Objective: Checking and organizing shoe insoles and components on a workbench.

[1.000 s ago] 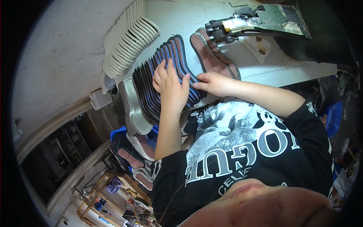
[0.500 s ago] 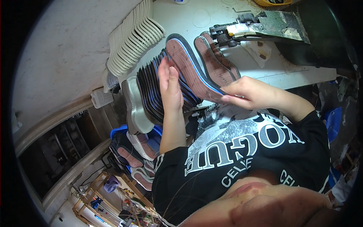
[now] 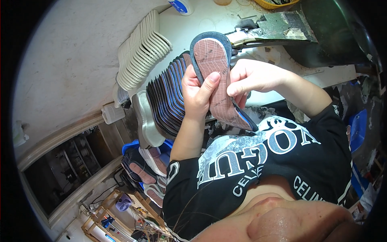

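1. Insole [image 3: 215, 76], brown patterned face up, is held at 12 o'clock above the chest, lifted for viewing.
2. Left hand [image 3: 197, 94] is clamped on its edge, thumb across the face.
3. Right hand [image 3: 252, 76] pinches the opposite edge, steadying it.
4. Stacked dark insoles [image 3: 165, 99] stand at 10 o'clock within reach on the white workbench [image 3: 193, 24].

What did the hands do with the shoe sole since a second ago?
Both hands, left hand and right hand, took one shoe sole off the dark stack and lifted it up toward the camera, patterned side showing. The dark stack, the white stack and the machine stayed put.
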`<act>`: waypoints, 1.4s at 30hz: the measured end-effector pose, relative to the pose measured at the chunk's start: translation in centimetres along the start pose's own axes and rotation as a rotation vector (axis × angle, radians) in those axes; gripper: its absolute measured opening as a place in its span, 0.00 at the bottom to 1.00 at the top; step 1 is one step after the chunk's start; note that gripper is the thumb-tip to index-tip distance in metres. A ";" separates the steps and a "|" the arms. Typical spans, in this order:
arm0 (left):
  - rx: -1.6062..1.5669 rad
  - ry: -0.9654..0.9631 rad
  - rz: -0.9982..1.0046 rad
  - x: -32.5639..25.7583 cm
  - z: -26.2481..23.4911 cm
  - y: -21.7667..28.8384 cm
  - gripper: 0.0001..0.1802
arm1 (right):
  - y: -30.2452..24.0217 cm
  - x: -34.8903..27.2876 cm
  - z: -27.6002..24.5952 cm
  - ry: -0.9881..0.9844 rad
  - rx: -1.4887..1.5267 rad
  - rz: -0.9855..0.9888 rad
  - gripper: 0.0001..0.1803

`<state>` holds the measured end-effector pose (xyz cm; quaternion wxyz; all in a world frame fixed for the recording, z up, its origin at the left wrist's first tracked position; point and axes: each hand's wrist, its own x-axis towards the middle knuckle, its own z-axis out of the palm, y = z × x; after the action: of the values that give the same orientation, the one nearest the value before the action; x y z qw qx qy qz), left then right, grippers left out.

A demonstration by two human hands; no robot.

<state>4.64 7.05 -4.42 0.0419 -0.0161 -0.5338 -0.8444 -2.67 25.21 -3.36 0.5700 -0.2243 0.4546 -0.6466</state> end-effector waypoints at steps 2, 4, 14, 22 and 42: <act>0.146 0.051 0.061 0.6 0.2 -0.1 0.15 | -0.8 -0.3 0.4 0.144 -0.085 -0.060 0.16; 0.200 0.050 0.093 1.4 0.3 -0.5 0.15 | -0.6 -0.2 -0.1 0.265 -0.402 -0.110 0.17; -0.098 0.169 -0.100 6.0 1.5 -0.1 0.13 | 2.5 -2.8 0.6 0.179 -0.171 -0.227 0.23; 0.671 0.103 0.097 9.6 1.2 -3.4 0.21 | 4.5 -4.2 1.3 0.469 0.162 -0.236 0.21; 0.725 0.069 -0.188 11.6 -0.5 -2.1 0.27 | 3.5 -3.8 5.0 0.581 0.418 -0.189 0.14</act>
<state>-7.05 6.89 -5.73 -0.0148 0.0771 -0.7955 -0.6008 4.15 27.39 -3.02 0.3884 0.0489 0.4330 -0.8119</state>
